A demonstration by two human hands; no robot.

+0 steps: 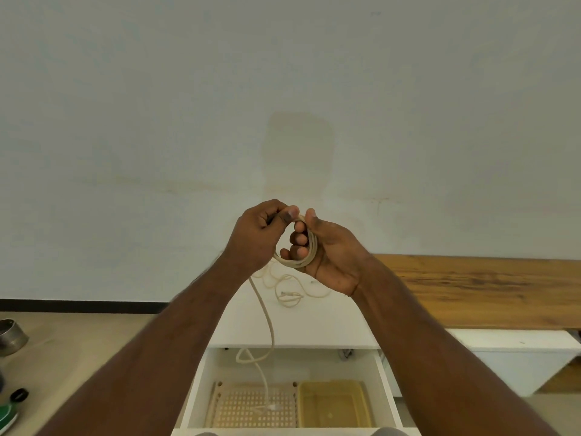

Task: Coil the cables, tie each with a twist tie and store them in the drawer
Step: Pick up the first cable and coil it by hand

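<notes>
A cream cable (pixel 309 250) is wound in several loops around the fingers of my right hand (pixel 323 253), which is raised in front of the wall. My left hand (pixel 257 234) pinches the same cable at the top of the coil between thumb and fingers. The cable's free length (pixel 265 313) hangs from the hands down into the open white drawer (pixel 196 391), and its end lies on a perforated tray there. A second cream cable (pixel 287 286) lies loose on the white cabinet top (pixel 314 325) behind my hands.
In the drawer, a beige perforated tray (pixel 239 413) sits on the left and a yellow translucent tub (pixel 333 404) on the right. A wooden bench top (pixel 484 291) runs along the right. A metal pot (pixel 11 336) and dark objects sit on the floor at far left.
</notes>
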